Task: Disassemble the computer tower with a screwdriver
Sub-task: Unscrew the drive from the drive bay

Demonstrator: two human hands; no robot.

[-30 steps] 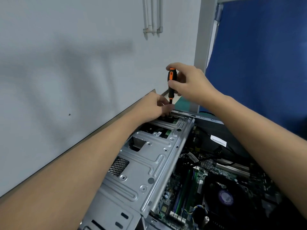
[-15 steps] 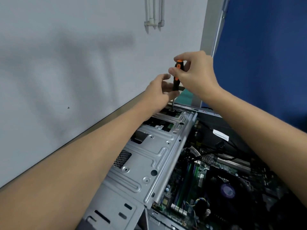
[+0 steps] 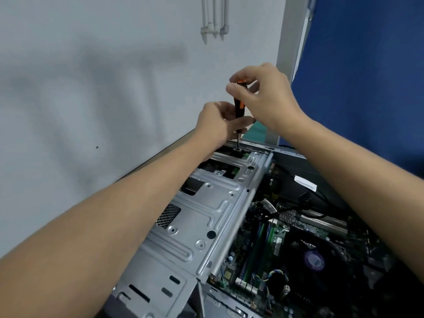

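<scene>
Computer tower [image 3: 207, 228]: lies open on its side and fills the lower middle and right of the view; a grey metal drive cage [image 3: 213, 203] runs along its left side. Screwdriver [image 3: 238, 105]: black and orange handle, upright above the tower's far end, its tip down on the far edge of the cage. Right hand [image 3: 269, 99]: above the tower's far end, thumb and fingertips pinching the top of the screwdriver handle. Left hand [image 3: 218, 125]: just below the right hand, fingers curled round the lower handle, where the shaft begins. Green circuit board [image 3: 259, 249]: inside the tower, right of the cage. Round fan [image 3: 314, 260]: inside the tower, right of the board. White label [image 3: 305, 182]: on cables inside the tower, toward its far end. Pale wall [image 3: 91, 88]: left of and behind the tower. Blue panel [image 3: 367, 76]: behind the tower, to the right. White pipes [image 3: 214, 17]: on the wall, high above the tower's far end.
</scene>
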